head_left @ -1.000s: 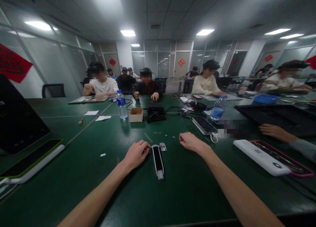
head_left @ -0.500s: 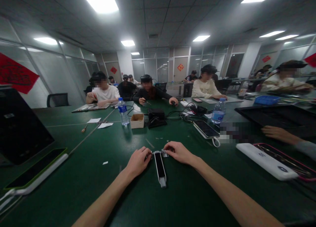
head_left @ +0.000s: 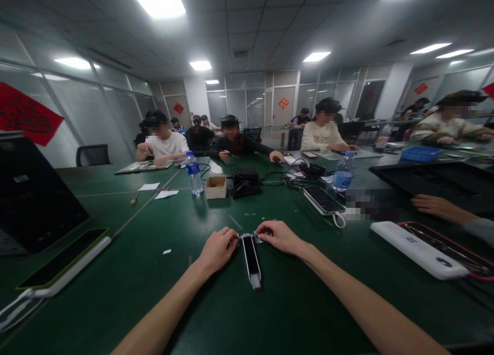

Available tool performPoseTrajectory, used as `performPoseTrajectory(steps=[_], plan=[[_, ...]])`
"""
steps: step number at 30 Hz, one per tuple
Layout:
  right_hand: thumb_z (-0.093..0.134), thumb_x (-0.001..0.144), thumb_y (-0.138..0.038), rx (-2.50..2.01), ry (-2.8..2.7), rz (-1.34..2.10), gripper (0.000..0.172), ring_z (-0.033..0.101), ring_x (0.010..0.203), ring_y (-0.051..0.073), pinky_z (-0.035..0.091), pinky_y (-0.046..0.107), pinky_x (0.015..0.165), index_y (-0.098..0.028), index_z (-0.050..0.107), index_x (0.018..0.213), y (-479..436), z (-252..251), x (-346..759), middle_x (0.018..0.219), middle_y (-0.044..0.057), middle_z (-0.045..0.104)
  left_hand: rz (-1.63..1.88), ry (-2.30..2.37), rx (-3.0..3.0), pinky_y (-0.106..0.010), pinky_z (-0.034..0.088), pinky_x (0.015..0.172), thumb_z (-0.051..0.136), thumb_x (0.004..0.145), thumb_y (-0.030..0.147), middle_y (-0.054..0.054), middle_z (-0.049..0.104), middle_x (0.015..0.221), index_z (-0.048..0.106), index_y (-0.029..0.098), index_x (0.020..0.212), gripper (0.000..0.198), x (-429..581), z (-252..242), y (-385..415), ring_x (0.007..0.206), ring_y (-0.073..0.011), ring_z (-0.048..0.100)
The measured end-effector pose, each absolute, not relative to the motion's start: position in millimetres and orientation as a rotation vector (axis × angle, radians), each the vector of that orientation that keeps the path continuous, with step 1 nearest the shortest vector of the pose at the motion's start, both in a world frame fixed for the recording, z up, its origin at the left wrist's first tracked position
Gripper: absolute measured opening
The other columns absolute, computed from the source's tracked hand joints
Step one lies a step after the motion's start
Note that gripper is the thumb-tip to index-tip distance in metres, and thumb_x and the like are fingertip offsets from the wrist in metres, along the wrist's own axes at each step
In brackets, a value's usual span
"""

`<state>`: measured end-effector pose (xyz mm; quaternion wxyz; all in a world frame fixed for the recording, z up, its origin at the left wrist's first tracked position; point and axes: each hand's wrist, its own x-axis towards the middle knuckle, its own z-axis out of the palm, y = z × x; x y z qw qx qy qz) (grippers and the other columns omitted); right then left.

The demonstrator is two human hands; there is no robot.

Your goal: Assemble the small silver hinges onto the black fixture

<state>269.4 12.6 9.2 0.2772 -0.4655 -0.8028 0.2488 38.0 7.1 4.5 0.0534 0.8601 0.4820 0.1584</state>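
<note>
A slim device (head_left: 251, 260) lies on the green table in front of me, with a dark face, a white rim and a grey plug-like piece (head_left: 256, 282) at its near end. My left hand (head_left: 219, 249) is closed, its fingertips pinched beside the device's far left corner; what they hold is too small to make out. On the other side, my right hand (head_left: 280, 236) pinches a small clear, shiny piece (head_left: 258, 237) by the far right corner. The fingertips partly cover that piece.
Ahead stand a small box (head_left: 216, 188), a black device (head_left: 246, 182) and two water bottles (head_left: 194, 175). A phone on a white power bank (head_left: 322, 200) lies right of them. Further right are another power bank (head_left: 419, 249) and a co-worker's hand (head_left: 440, 208). A black monitor (head_left: 36, 195) is at left.
The view has shifted slightly. My right fingers have closed in a little around the clear piece, so less of it shows. My left hand keeps its place beside the device.
</note>
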Motion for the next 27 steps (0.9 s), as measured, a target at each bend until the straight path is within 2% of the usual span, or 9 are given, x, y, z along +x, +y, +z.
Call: performPoseTrajectory(steps=[10,17,21,24,27], plan=[[0.058,0.084,-0.021,-1.231,-2.177,0.609,0.013,0.058,0.075,0.014,0.045,0.025,0.066,-0.017,0.067,0.093,15,4,270,0.087,0.003,0.066,0.462,1.47,2.605,-0.03,0.043,0.073,0.043,0.091,0.024,-0.004,0.061,0.096,0.058,0.021,0.096,0.016,38,5,8,0.083,-0.0179,0.059],[0.055,0.087,-0.021,-1.158,-2.188,0.453,0.014,0.057,0.075,0.014,0.044,0.026,0.07,-0.016,0.068,0.087,18,-3,268,0.082,0.004,0.064,0.518,1.432,2.614,-0.031,0.044,0.076,0.043,0.09,0.025,-0.004,0.061,0.096,0.058,0.021,0.096,0.017,37,-1,13,0.081,-0.0183,0.059],[0.059,0.084,-0.024,-1.178,-2.106,0.541,0.014,0.055,0.07,0.012,0.044,0.024,0.065,-0.016,0.063,0.094,17,-2,266,0.084,0.003,0.062,0.481,1.472,2.581,-0.031,0.045,0.074,0.042,0.09,0.026,-0.004,0.061,0.094,0.059,0.021,0.095,0.018,39,4,10,0.081,-0.0192,0.059],[0.061,0.081,-0.027,-1.24,-2.001,0.541,0.011,0.052,0.066,0.012,0.043,0.023,0.06,-0.016,0.058,0.085,18,-1,268,0.078,0.001,0.059,0.495,1.466,2.567,-0.032,0.045,0.073,0.042,0.089,0.027,-0.004,0.062,0.094,0.059,0.021,0.094,0.018,40,7,9,0.081,-0.0194,0.059],[0.059,0.079,-0.021,-1.284,-1.962,0.482,0.007,0.05,0.063,0.012,0.042,0.023,0.058,-0.017,0.055,0.074,23,-3,274,0.072,0.0,0.056,0.509,1.452,2.564,-0.032,0.045,0.072,0.042,0.089,0.027,-0.005,0.061,0.095,0.058,0.021,0.094,0.019,40,7,8,0.08,-0.0195,0.059]])
